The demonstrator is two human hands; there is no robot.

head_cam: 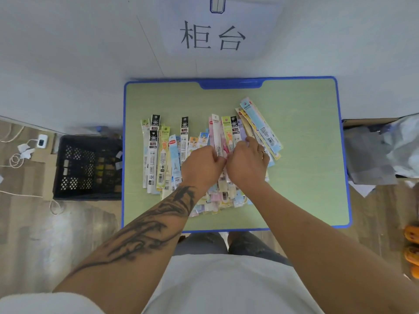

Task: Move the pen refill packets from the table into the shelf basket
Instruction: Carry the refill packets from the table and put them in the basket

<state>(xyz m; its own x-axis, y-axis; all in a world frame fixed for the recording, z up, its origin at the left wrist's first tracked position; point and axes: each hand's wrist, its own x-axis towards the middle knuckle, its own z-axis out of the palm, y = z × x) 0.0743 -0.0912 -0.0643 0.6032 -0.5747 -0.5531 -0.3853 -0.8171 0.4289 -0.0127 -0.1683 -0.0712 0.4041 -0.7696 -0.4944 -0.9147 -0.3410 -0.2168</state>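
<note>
Several long, narrow pen refill packets (158, 155) lie spread over the middle of the green table (306, 177), their top ends pointing away from me. My left hand (200, 167) and my right hand (248, 163) meet over the centre of the pile with fingers curled, and both grip packets there. A white and a pink packet (216, 132) stick up from between the two hands. A fan of pale blue and yellow packets (260, 125) lies just beyond my right hand. The hands hide the packets beneath them.
A black plastic crate (88, 168) stands on the floor left of the table. A paper sign (213, 35) hangs on the wall behind. Cardboard and plastic wrap (383, 150) lie to the right, cables and a charger (42, 141) to the far left.
</note>
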